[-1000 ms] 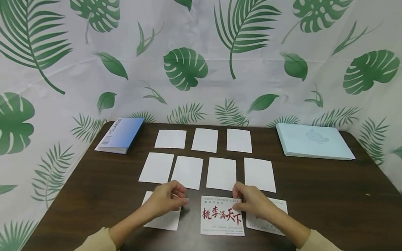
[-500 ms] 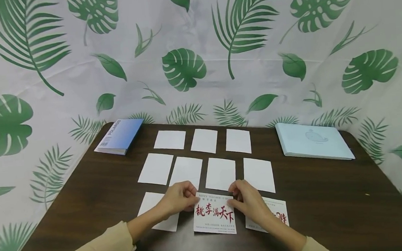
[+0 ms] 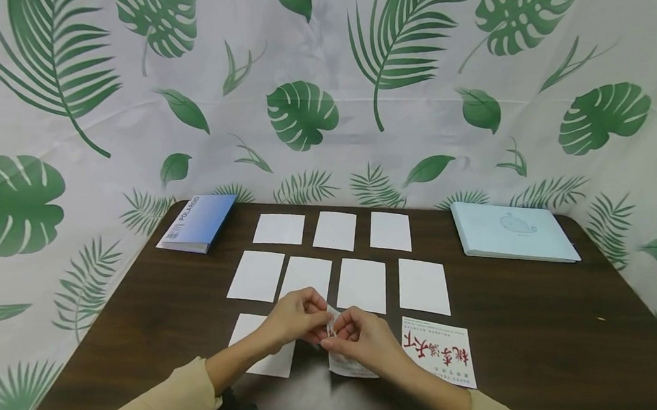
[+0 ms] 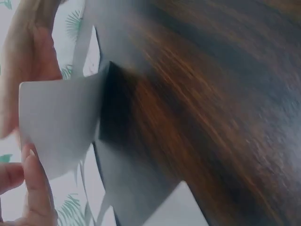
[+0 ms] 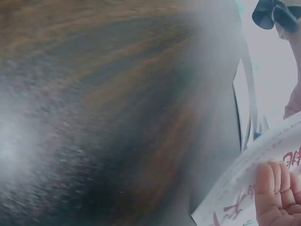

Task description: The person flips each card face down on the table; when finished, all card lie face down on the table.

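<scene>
Between both hands is a card with red Chinese characters, the printed card (image 3: pixel 351 366), raised at a tilt and curving. My left hand (image 3: pixel 295 320) pinches its edge between thumb and fingers; in the left wrist view its blank back (image 4: pixel 61 122) faces that camera. My right hand (image 3: pixel 368 341) pinches the card close beside the left fingertips, its curled fingers (image 5: pixel 277 183) over the red print in the right wrist view. Much of the card is hidden behind the right hand in the head view. A second printed card (image 3: pixel 438 353) lies upside down on the table, right of my right hand.
White blank cards lie in rows beyond the hands, among them a middle-row card (image 3: pixel 361 285) and a partly covered one (image 3: pixel 273 364) under the left forearm. A blue Polaroid album (image 3: pixel 198 223) stands back left, a pale blue whale album (image 3: pixel 513 230) back right. A patterned curtain (image 3: pixel 325 161) borders the dark table.
The left hand has come right from above a blank card and taken the printed card's edge. The card has tilted up from lying flat, and the right hand has moved left beside the left.
</scene>
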### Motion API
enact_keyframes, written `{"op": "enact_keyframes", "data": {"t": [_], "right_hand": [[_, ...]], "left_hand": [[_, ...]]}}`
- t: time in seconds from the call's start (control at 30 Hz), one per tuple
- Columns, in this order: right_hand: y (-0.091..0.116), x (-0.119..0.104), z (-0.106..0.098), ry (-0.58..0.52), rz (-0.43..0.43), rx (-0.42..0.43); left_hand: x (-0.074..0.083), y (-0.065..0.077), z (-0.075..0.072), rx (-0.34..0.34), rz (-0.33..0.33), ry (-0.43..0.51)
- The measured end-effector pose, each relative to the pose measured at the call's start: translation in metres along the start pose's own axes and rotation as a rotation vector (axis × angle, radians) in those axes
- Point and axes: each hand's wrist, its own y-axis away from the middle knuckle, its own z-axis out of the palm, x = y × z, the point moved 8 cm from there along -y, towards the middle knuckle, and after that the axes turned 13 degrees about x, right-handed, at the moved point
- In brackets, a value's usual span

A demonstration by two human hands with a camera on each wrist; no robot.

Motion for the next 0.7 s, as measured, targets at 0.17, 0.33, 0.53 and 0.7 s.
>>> {"op": "enact_keyframes", "data": {"t": [0.17, 0.33, 0.53, 0.7], "right_hand": [[0.002, 0.004, 0.001, -0.045, 0.072, -0.061], [0.006, 0.006, -0.005, -0.162, 0.166, -0.074], [0.005, -0.005, -0.028, -0.232, 0.147, 0.017], [0.006, -0.003, -0.049, -0.228, 0.164, 0.104]], "left_hand": [[0.005, 0.005, 0.004, -0.036, -0.006, 0.030], [-0.003, 0.006, 0.006, -0.045, 0.007, 0.045], [-0.020, 0.009, 0.008, -0.017, 0.015, 0.018], [-0.026, 0.010, 0.001, 0.041, -0.011, 0.026]]}}
